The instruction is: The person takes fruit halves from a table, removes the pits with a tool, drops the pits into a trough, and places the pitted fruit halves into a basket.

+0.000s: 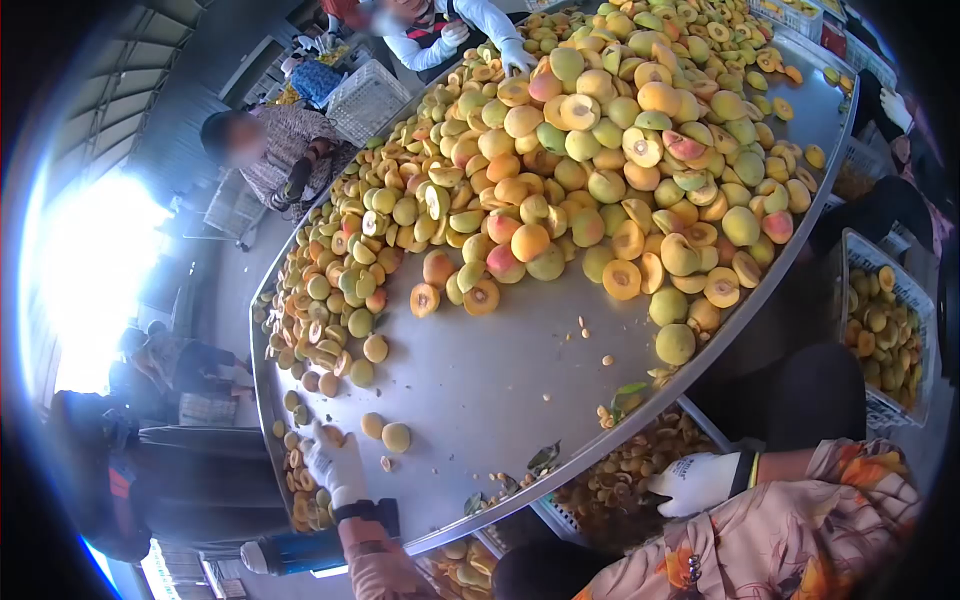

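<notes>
My left hand (338,468), in a white glove, reaches over the near left part of the metal table (470,370). Its fingers close around a peach (332,435). Beside it lie two whole peaches (385,430) and a small loose pit (386,464). My right hand (700,483), also white-gloved, is off the table at the lower right. It hangs above a crate of brown pits and scraps (640,462), its fingers loosely apart and partly hidden, with nothing visible in them. A large heap of whole and halved peaches (560,170) covers the table's far side.
A raised metal rim (720,350) borders the table. Leaves (543,458) and bits of pit lie near it. At right stands a white crate of peach halves (885,330). Across the table, a co-worker's gloved hand (517,58) touches the heap. Another person (270,155) sits at the left.
</notes>
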`<state>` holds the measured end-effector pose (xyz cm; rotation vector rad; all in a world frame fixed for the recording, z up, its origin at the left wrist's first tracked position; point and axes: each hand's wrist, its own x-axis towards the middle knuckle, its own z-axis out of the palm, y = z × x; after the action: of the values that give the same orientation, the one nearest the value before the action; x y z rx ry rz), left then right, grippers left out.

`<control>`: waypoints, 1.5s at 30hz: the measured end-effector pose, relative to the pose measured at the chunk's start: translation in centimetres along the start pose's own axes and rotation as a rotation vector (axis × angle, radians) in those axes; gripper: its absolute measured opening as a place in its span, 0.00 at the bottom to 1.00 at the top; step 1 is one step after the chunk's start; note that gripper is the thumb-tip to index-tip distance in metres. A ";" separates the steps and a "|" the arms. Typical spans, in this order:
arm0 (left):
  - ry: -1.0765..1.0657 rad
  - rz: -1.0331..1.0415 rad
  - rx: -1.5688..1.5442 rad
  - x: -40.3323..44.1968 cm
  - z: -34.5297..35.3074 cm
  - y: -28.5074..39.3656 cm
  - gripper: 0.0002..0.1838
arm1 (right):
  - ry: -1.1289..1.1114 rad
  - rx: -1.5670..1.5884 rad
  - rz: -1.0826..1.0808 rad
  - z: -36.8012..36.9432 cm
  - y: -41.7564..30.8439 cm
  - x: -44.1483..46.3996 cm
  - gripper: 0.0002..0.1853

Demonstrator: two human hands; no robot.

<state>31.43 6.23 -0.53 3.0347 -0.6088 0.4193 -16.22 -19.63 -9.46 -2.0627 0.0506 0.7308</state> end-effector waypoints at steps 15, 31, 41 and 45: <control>-0.091 0.217 -0.446 2.9 6.6 21.1 0.34 | -0.018 0.003 0.086 -1.2 -1.0 0.1 0.20; -0.411 -0.057 -1.768 -12.7 -3.4 24.4 0.22 | 0.608 0.161 -0.179 -2.1 -2.9 -3.1 0.21; -0.161 0.305 -1.452 -29.2 -13.6 23.9 0.17 | 0.942 0.053 -0.538 0.8 -9.8 -6.5 0.22; -0.305 0.031 -2.051 -32.7 -16.9 24.3 0.20 | 0.986 0.042 -0.622 2.1 -11.6 -8.8 0.20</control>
<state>-11.21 -2.76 6.31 1.0727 -0.4865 -0.4722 -20.92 -13.34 2.97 -2.0379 -0.0231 -0.6774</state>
